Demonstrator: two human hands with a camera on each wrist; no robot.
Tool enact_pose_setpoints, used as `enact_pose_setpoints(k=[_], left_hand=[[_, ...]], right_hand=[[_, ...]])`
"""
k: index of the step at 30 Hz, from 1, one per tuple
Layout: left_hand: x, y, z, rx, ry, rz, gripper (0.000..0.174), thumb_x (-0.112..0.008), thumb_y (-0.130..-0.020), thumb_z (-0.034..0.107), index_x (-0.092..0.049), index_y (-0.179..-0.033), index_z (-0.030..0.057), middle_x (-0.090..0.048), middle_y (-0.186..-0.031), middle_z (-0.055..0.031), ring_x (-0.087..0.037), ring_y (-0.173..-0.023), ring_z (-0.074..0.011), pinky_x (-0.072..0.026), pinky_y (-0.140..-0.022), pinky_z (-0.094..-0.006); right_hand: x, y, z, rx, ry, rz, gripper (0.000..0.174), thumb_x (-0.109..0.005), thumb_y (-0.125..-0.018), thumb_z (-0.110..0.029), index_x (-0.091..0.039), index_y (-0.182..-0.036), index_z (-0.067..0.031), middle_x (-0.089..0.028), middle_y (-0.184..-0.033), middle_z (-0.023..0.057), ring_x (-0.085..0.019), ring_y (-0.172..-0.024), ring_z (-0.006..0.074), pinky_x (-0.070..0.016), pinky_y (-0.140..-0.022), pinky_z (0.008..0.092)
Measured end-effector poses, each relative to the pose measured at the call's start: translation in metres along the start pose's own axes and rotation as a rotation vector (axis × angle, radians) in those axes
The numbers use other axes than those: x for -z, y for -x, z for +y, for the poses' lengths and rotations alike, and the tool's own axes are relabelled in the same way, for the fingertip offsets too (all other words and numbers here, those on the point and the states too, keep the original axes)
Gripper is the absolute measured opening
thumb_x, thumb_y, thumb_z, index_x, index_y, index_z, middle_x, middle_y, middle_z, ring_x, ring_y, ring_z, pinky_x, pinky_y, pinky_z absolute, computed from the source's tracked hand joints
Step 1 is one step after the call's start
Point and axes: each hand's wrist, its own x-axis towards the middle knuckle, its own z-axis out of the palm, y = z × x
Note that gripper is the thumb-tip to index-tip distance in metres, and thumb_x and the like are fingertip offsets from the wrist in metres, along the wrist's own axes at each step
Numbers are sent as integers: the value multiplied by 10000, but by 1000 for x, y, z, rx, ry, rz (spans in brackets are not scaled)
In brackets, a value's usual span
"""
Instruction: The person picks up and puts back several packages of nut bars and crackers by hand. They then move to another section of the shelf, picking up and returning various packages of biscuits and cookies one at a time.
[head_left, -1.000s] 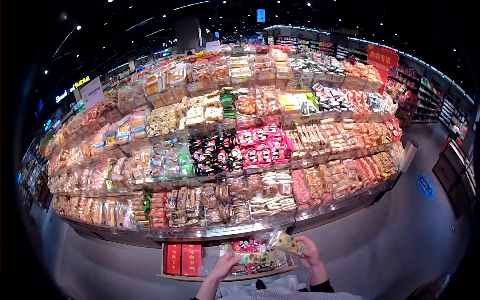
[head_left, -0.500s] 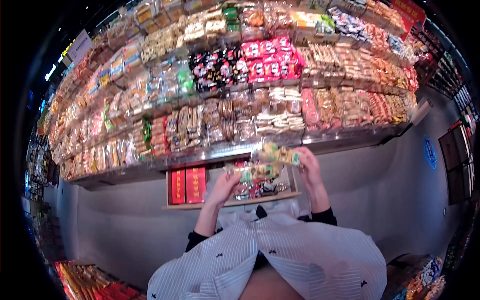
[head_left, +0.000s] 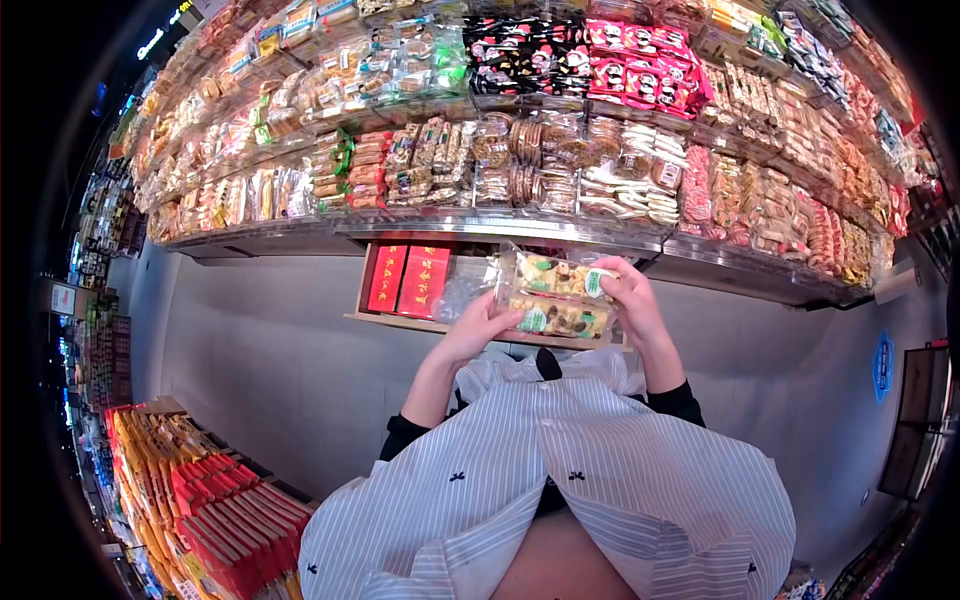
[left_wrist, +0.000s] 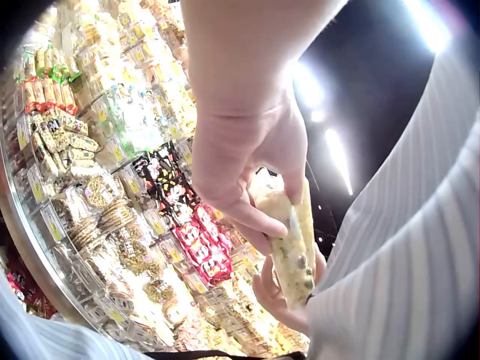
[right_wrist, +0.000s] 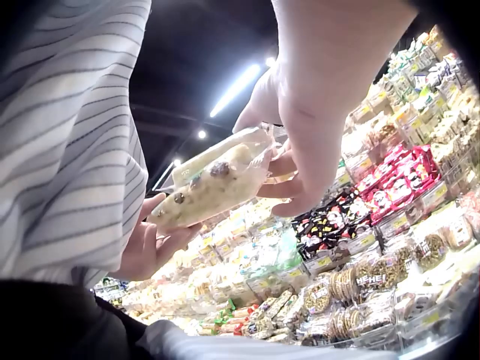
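Two clear-wrapped snack bars, pale with green and dark bits, lie side by side before my chest. My left hand (head_left: 478, 328) pinches the left end of the nearer bar (head_left: 572, 318), thumb on top by its round green label. With its thumb by a similar label, my right hand (head_left: 634, 300) grips the right end of the farther bar (head_left: 550, 276). In the left wrist view, the left fingers (left_wrist: 259, 217) press on the wrapper. The right wrist view shows a bar (right_wrist: 210, 191) spanning between both hands.
Below the bars, an open drawer (head_left: 385, 322) holds red packets (head_left: 425, 282) and clear wrapping. Beyond it rises a tiered display of wrapped snacks (head_left: 540, 160) with a metal front edge (head_left: 520, 222). More red and yellow packages (head_left: 235, 500) stand at lower left.
The head view has tilted down, bringing in the striped shirt. Both hands have drawn the two bars level, one alongside the other, with their broad faces turned up.
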Motion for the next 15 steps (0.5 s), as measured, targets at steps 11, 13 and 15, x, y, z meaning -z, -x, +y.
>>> enact_pose_setpoints(k=[11, 13, 15], left_hand=[[3, -8, -7, 33, 172, -17, 535, -531, -816, 70, -290, -1292, 38, -500, -1175, -113, -556, -1018, -214, -521, -800, -351], [5, -14, -11, 46, 177, -52, 540, -529, -811, 60, -288, -1294, 38, -499, -1173, -112, -557, -1016, -217, -527, -791, -356], [5, -19, -11, 53, 192, -88, 456, -496, -840, 32, -313, -1258, 55, -490, -1166, -94, -534, -1028, -196, -515, -807, -368]], right_hand=[[12, 6, 1, -185, 120, -169, 293, -632, -805, -129, -543, -1069, -40, -589, -991, 24, -551, -903, 88, -432, -800, 246], [16, 9, -4, -176, 128, -164, 317, -645, -797, -140, -543, -1079, -40, -588, -1001, 25, -549, -908, 89, -434, -798, 247], [19, 11, -2, -151, 127, -219, 331, -651, -794, -152, -541, -1085, -40, -590, -994, 19, -544, -916, 85, -432, -795, 246]])
